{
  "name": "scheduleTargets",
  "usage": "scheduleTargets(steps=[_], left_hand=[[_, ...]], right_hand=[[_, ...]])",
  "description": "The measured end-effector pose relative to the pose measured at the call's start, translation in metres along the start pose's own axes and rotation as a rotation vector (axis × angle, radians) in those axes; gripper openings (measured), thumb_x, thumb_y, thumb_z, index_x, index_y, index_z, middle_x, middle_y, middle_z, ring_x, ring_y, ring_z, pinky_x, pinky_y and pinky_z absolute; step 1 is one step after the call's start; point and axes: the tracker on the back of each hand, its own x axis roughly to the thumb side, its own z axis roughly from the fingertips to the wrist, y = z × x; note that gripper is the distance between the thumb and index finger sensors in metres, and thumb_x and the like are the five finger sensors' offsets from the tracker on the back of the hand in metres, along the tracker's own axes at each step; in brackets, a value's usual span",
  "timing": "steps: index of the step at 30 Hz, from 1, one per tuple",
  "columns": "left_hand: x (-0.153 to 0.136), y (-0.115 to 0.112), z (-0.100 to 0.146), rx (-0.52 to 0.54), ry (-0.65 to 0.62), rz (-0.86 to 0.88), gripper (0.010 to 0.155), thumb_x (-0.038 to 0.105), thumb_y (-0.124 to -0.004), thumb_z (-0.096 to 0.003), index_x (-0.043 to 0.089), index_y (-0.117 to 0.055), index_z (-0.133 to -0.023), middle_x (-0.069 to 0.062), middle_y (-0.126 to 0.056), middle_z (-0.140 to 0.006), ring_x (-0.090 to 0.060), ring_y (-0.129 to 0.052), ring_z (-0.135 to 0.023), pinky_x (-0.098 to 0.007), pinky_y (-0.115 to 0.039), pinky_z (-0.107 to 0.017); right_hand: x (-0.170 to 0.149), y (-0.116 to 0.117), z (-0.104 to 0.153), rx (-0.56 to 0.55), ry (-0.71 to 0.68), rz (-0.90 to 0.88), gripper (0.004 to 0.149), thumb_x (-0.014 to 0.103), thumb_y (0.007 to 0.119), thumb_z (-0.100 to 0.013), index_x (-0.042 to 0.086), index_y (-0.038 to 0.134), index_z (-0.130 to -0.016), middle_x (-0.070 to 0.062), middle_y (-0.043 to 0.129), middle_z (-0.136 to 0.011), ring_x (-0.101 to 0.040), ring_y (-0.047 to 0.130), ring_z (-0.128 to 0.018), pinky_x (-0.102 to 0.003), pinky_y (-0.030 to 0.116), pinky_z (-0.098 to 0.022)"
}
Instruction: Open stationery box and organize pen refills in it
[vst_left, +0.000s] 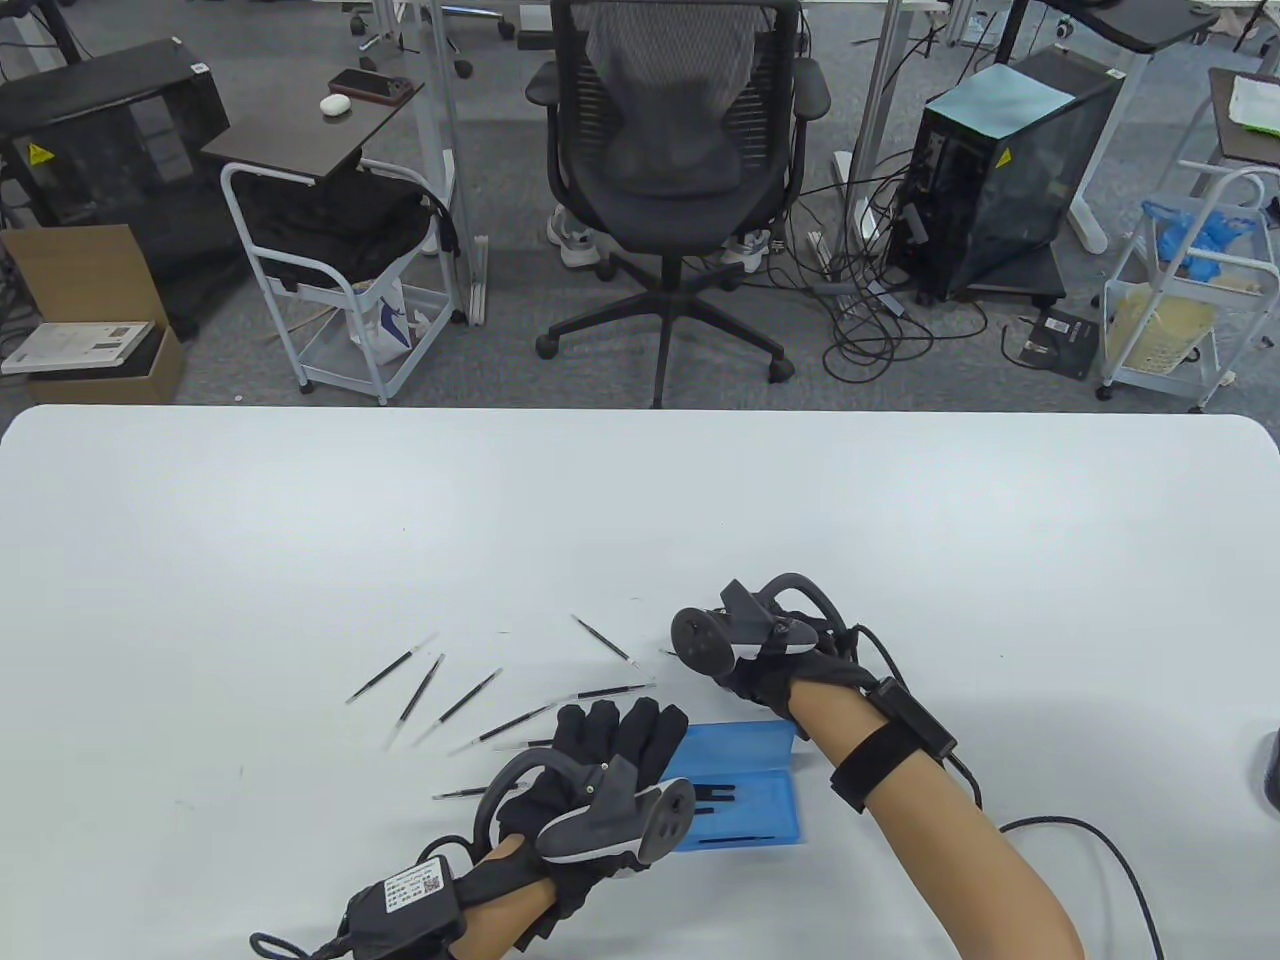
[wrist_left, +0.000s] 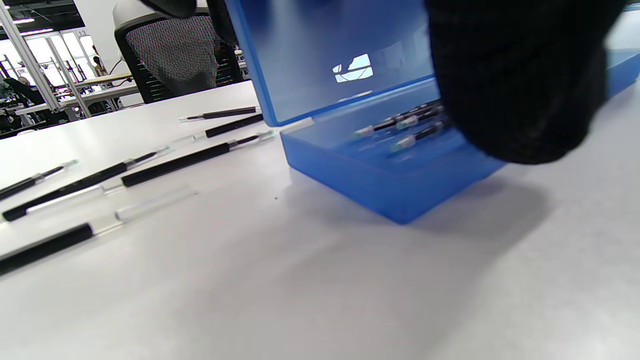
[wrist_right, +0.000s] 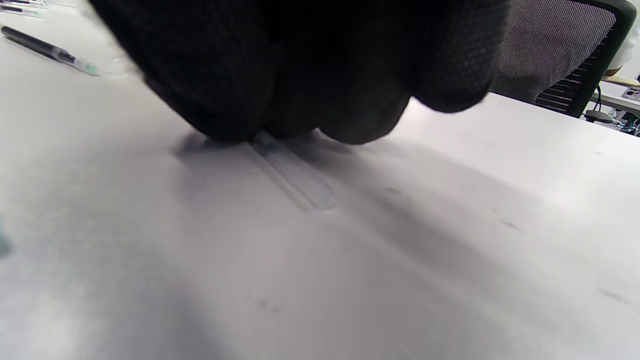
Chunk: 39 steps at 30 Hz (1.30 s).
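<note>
Stationery box (vst_left: 745, 790) lies open at 6 o'clock on the surface (vst_left: 640, 520), about 3 refills inside; some 8 pen refills (vst_left: 455, 702) remain loose at 9 o'clock. Left hand (vst_left: 610, 760) rests relaxed at the box; right hand (vst_left: 765, 675) apparently pinches a refill (wrist_right: 295, 175) at 12 o'clock.

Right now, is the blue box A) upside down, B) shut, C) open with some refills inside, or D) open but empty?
C: the blue box has its lid standing up, and several refills lie inside it.
</note>
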Motion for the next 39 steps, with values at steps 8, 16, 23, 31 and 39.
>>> scheduleTargets(steps=[8,16,23,31,39], left_hand=[[0.000,0.000,0.000,0.001,-0.002,-0.001,0.124,0.061,-0.086,-0.0363,0.023,0.004,-0.113,-0.006,-0.011,-0.128,-0.043,-0.038,-0.119,-0.067,-0.038,-0.087],[0.000,0.000,0.000,-0.003,-0.002,0.001,0.125,0.061,-0.086,-0.0363,0.023,0.004,-0.113,-0.006,-0.011,-0.128,-0.043,-0.038,-0.119,-0.067,-0.038,-0.087],[0.000,0.000,0.000,-0.006,-0.002,0.005,0.125,0.061,-0.086,-0.0364,0.023,0.004,-0.113,-0.006,-0.010,-0.128,-0.043,-0.038,-0.119,-0.067,-0.037,-0.087],[0.000,0.000,-0.001,-0.006,-0.002,0.004,0.125,0.061,-0.086,-0.0364,0.023,0.005,-0.113,-0.006,-0.010,-0.128,-0.043,-0.037,-0.119,-0.067,-0.038,-0.087],[0.000,0.000,0.000,-0.005,0.000,0.006,0.125,0.062,-0.086,-0.0363,0.023,0.005,-0.113,-0.006,-0.009,-0.128,-0.043,-0.036,-0.119,-0.066,-0.038,-0.087]], right_hand=[[0.002,0.004,0.000,-0.033,-0.010,0.046,0.061,0.032,0.095,-0.039,0.014,0.074,-0.093,-0.001,0.099,-0.070,-0.029,0.102,-0.063,-0.053,0.085,-0.055],[-0.001,0.001,0.001,-0.058,-0.001,0.031,0.060,0.032,0.095,-0.039,0.014,0.074,-0.093,-0.002,0.100,-0.070,-0.030,0.102,-0.062,-0.053,0.085,-0.055],[-0.006,-0.043,0.028,-0.193,0.005,-0.026,0.060,0.031,0.094,-0.041,0.013,0.072,-0.094,-0.004,0.098,-0.073,-0.032,0.100,-0.064,-0.054,0.083,-0.055],[0.012,-0.091,0.104,-0.376,-0.063,-0.027,0.060,0.031,0.094,-0.041,0.013,0.073,-0.095,-0.004,0.098,-0.073,-0.032,0.099,-0.064,-0.054,0.083,-0.055],[0.039,-0.075,0.170,-0.414,-0.055,-0.017,0.061,0.031,0.094,-0.041,0.013,0.072,-0.095,-0.004,0.098,-0.073,-0.032,0.099,-0.065,-0.054,0.083,-0.056]])
